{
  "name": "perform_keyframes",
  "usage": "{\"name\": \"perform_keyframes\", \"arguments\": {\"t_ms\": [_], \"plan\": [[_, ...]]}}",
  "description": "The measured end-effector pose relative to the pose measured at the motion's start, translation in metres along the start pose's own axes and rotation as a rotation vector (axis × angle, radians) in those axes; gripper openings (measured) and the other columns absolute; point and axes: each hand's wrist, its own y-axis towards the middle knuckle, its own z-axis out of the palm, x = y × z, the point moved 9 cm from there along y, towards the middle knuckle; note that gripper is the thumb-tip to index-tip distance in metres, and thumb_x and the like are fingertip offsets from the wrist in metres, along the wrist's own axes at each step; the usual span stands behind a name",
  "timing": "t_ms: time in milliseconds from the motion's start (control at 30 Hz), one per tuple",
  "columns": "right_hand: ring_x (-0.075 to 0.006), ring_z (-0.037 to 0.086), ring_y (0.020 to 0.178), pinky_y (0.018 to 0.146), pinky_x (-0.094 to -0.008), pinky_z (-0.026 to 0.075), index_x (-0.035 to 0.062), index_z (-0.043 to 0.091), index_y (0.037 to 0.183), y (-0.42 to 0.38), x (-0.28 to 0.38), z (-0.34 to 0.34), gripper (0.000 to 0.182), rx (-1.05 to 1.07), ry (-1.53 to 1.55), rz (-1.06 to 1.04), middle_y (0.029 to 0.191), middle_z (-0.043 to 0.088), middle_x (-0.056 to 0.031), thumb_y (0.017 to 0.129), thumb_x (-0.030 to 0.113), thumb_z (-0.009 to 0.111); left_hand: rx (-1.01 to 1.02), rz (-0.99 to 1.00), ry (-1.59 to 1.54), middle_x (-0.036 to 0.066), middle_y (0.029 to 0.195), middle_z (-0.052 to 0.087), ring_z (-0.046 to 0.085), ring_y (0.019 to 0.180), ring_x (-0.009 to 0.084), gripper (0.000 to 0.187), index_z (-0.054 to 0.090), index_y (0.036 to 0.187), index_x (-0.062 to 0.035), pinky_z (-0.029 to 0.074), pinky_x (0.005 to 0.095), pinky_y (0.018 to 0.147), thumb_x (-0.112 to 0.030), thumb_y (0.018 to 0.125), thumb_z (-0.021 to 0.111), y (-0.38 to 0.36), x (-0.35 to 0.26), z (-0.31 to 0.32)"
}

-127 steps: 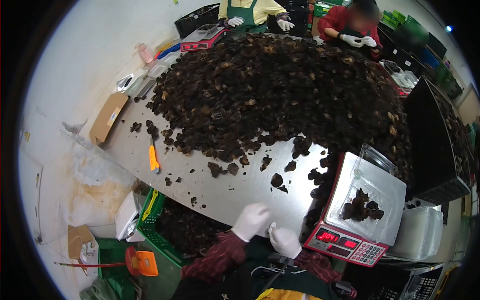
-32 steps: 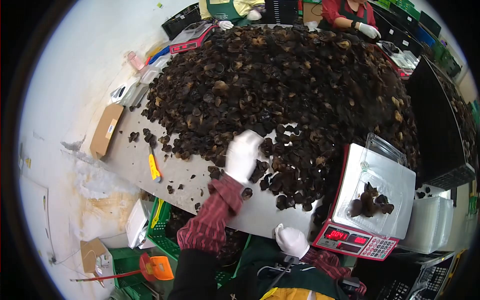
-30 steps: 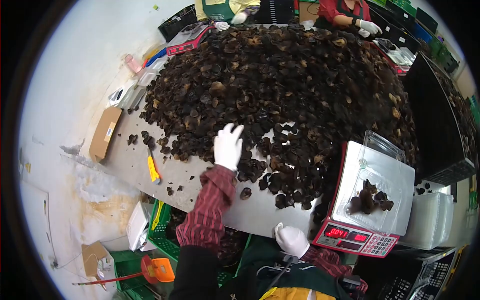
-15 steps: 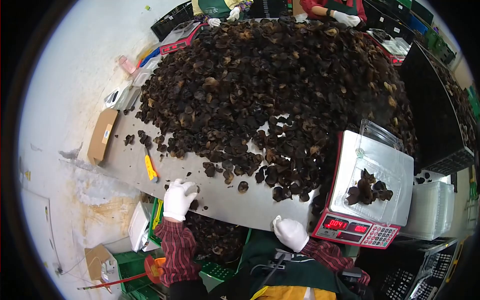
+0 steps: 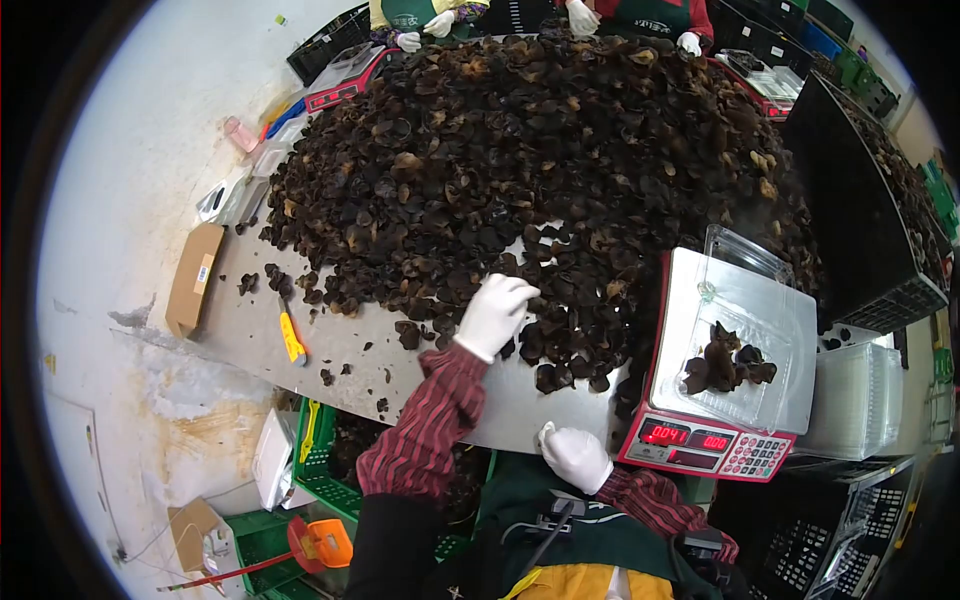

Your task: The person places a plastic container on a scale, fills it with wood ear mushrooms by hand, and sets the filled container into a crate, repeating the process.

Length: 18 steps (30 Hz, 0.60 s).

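Head view: the left hand (image 5: 493, 315) was laid on the near fringe of the mushroom heap (image 5: 540, 170), gloved fingers curled down over a few dark pieces; whether any piece was actually pinched could not be told. The heap was spread away from that hand, up the table (image 5: 300, 320) and toward the scale (image 5: 725, 375), which was seen just right of the fringe. The right hand (image 5: 575, 457) was rested at the table's near edge, loosely closed with nothing visibly held, nearer the scale than the left hand. A tray (image 5: 745, 335) with a small clump of mushrooms was seen on the scale. Loose pieces were scattered left of the heap, near a yellow knife (image 5: 291, 337).
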Motion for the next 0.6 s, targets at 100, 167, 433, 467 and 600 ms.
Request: {"name": "perform_keyframes", "arguments": {"t_ms": [100, 167, 433, 467, 600], "plan": [[-0.0246, 0.05, 0.045, 0.043, -0.0381, 0.041, 0.003, 0.054, 0.08, -0.001, -0.001, 0.001, 0.007, -0.004, 0.027, 0.0, 0.054, 0.046, -0.0079, 0.084, 0.006, 0.059, -0.132, -0.174, 0.029, 0.008, 0.094, 0.065, 0.058, 0.092, 0.0269, 0.022, 0.068, 0.094, -0.0075, 0.049, 0.0347, 0.08, -0.001, 0.073, 0.061, -0.033, -0.009, -0.077], [-0.0248, 0.05, 0.045, 0.043, -0.0384, 0.041, 0.0037, 0.053, 0.078, -0.001, -0.003, 0.002, 0.008, -0.021, 0.035, 0.007, 0.054, 0.045, -0.0079, 0.084, 0.006, 0.059, -0.11, -0.274, 0.199, 0.008, 0.089, 0.065, 0.059, 0.085, 0.0266, 0.018, 0.068, 0.087, -0.0067, 0.049, 0.0343, 0.076, 0.0, 0.07, 0.063, -0.07, -0.012, -0.127], [-0.0248, 0.051, 0.045, 0.043, -0.0387, 0.041, 0.0049, 0.05, 0.073, 0.002, 0.0, -0.001, 0.014, -0.028, 0.022, 0.003, 0.053, 0.045, -0.0082, 0.083, 0.005, 0.059, 0.101, -0.564, 0.36, 0.017, 0.125, 0.056, 0.052, 0.116, 0.033, 0.046, 0.061, 0.121, -0.011, 0.041, 0.0394, 0.1, -0.021, 0.077, 0.07, -0.16, 0.023, -0.129], [-0.0248, 0.051, 0.045, 0.043, -0.0389, 0.041, 0.0048, 0.05, 0.073, 0.003, 0.0, -0.001, 0.014, -0.022, 0.023, 0.006, 0.053, 0.045, -0.0083, 0.083, 0.005, 0.059, 0.091, -0.509, 0.319, 0.019, 0.13, 0.053, 0.048, 0.121, 0.0336, 0.048, 0.059, 0.124, -0.0124, 0.038, 0.0398, 0.103, -0.022, 0.079, 0.07, -0.142, 0.016, -0.109], [-0.0253, 0.051, 0.046, 0.043, -0.0394, 0.041, 0.0046, 0.05, 0.073, 0.002, 0.001, -0.001, 0.014, -0.022, 0.03, -0.001, 0.053, 0.046, -0.0088, 0.083, 0.005, 0.059, 0.069, -0.482, 0.246, 0.023, 0.149, 0.025, 0.022, 0.137, 0.0441, 0.064, 0.051, 0.134, -0.0228, 0.014, 0.0537, 0.112, -0.034, 0.075, 0.072, -0.099, 0.005, -0.012]]}}
